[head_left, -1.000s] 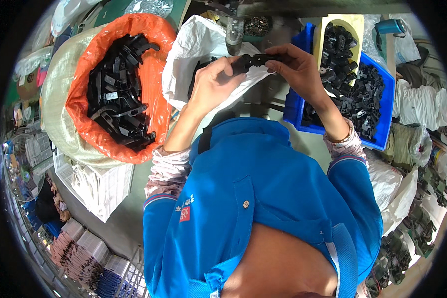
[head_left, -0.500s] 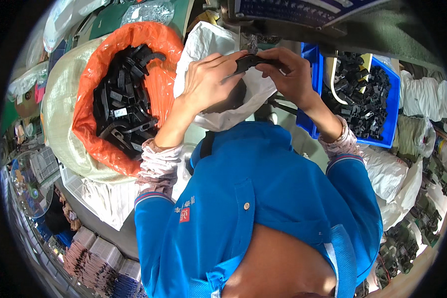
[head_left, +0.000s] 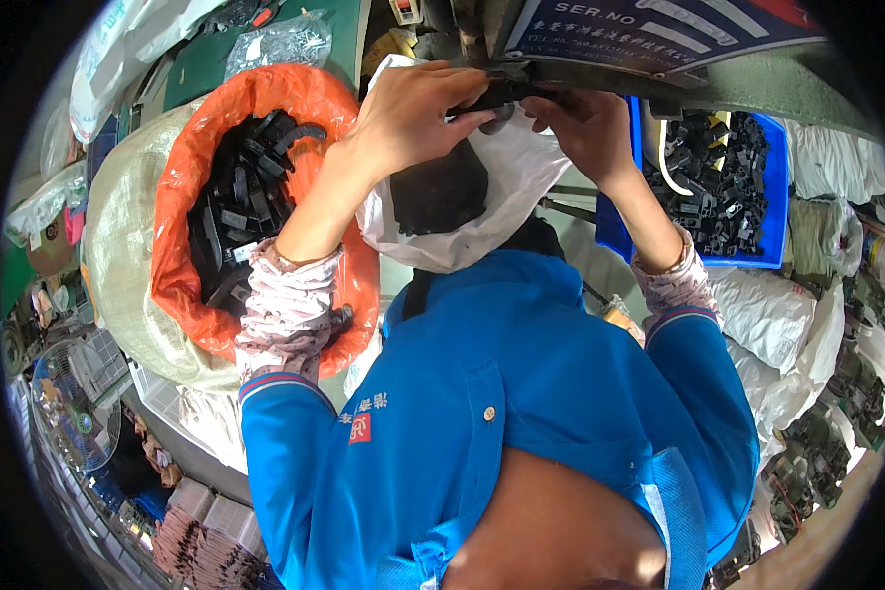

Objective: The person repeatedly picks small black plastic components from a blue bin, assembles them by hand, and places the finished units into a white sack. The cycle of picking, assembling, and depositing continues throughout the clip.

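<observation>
Grey-green, a machine is overhanging the upper right. An orange bag is standing at left, a white bag is gaping beside it, a blue bin is sitting at right. The left hand is grasping one end of a black part over the white bag's far rim, the right hand is pinching the other. Small black pieces are filling the bin.

My two forearms reach forward and lean inward — my left grip shows its back, thumb pointing right; my right grip faces it, fingers bent in shadow — near, but not touching.
</observation>
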A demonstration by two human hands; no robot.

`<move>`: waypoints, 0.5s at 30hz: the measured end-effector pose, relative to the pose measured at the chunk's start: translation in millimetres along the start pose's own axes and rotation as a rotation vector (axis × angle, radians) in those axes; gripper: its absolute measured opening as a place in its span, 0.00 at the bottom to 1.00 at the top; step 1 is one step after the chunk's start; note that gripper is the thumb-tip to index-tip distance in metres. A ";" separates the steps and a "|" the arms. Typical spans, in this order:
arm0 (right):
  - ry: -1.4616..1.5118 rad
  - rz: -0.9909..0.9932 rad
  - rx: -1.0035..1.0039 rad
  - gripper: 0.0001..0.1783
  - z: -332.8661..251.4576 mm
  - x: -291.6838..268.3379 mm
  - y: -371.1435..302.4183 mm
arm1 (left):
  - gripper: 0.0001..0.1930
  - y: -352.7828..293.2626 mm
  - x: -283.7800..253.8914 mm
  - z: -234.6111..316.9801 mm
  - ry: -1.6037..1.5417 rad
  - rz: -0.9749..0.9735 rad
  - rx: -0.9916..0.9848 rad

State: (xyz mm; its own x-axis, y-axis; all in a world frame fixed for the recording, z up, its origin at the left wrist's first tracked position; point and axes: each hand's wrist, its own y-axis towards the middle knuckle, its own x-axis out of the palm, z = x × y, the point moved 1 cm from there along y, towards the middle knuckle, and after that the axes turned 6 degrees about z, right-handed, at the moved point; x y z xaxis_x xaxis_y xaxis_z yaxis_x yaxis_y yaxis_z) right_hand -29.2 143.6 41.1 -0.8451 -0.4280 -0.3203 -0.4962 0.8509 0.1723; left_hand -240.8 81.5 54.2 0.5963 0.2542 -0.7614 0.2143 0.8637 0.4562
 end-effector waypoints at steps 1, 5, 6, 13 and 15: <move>0.081 0.027 -0.037 0.10 9.1 2.1 0.3 | 0.14 1.8 -0.2 -0.7 0.004 -0.029 -0.009; -0.006 -0.013 -0.046 0.11 7.8 -1.2 6.4 | 0.15 -0.2 -0.2 -8.8 -0.005 -0.074 -0.037; -0.018 -0.039 -0.039 0.11 14.8 1.0 7.0 | 0.15 -5.1 4.8 -10.2 -0.046 -0.063 -0.075; -0.065 -0.156 -0.019 0.14 29.7 -4.1 18.8 | 0.14 -5.4 10.5 -11.0 -0.041 -0.059 -0.108; -0.002 -0.168 -0.028 0.15 32.0 -5.4 17.6 | 0.13 -20.0 14.0 -11.0 -0.159 0.054 -0.092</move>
State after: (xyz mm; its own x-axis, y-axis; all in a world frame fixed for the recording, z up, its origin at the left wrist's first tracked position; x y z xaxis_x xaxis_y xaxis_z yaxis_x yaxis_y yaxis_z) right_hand -27.0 170.6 16.0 -0.7492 -0.5631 -0.3487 -0.6361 0.7584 0.1420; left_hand -245.3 72.6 29.4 0.7212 0.2360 -0.6512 0.1112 0.8885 0.4452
